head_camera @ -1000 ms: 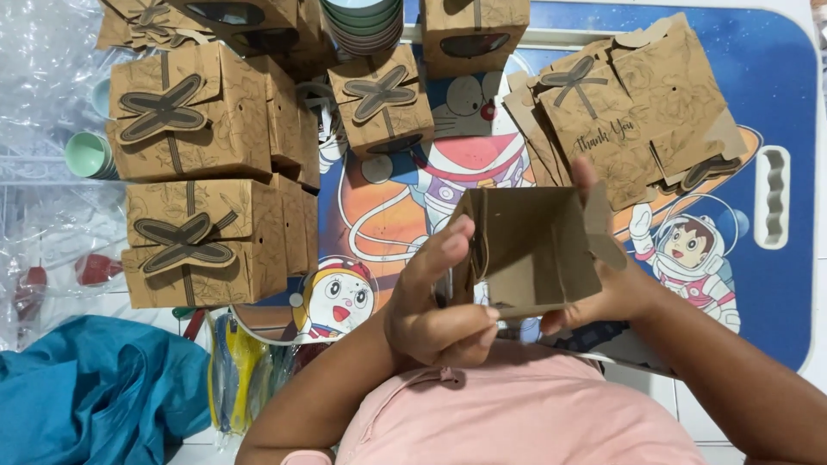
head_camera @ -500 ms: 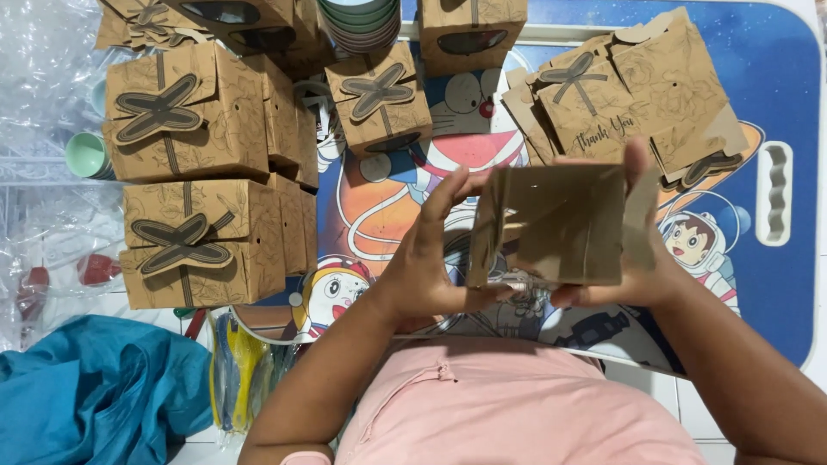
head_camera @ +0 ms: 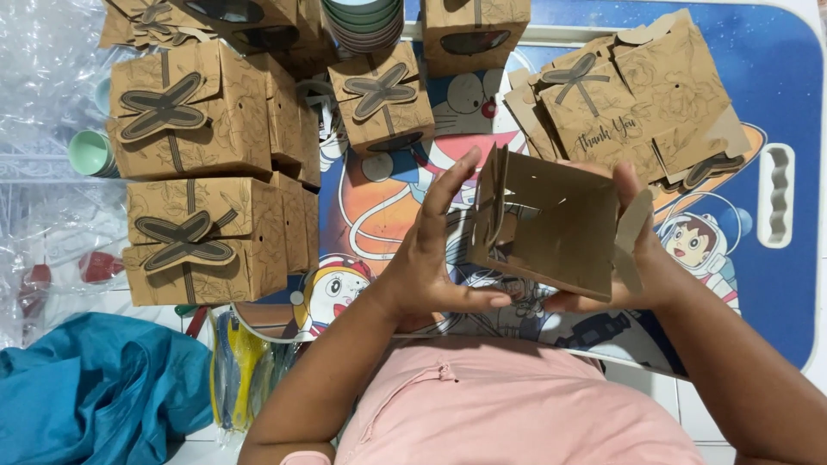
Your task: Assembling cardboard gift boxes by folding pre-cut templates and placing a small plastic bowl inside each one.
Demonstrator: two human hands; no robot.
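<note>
Hands hold a half-folded box [head_camera: 551, 224] above the mat [head_camera: 775, 103]: left hand [head_camera: 431, 258] props its flap side with fingers spread, right hand [head_camera: 642, 258] grips the far wall, keeping panels square. Finished boxes [head_camera: 194, 172] sit left of the mat's middle.

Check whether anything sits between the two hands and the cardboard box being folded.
Nothing visible does. The left hand and the right hand both grip the half-folded brown box directly, held up above the cartoon-printed table. The finished boxes and flat blanks lie apart from it.
</note>
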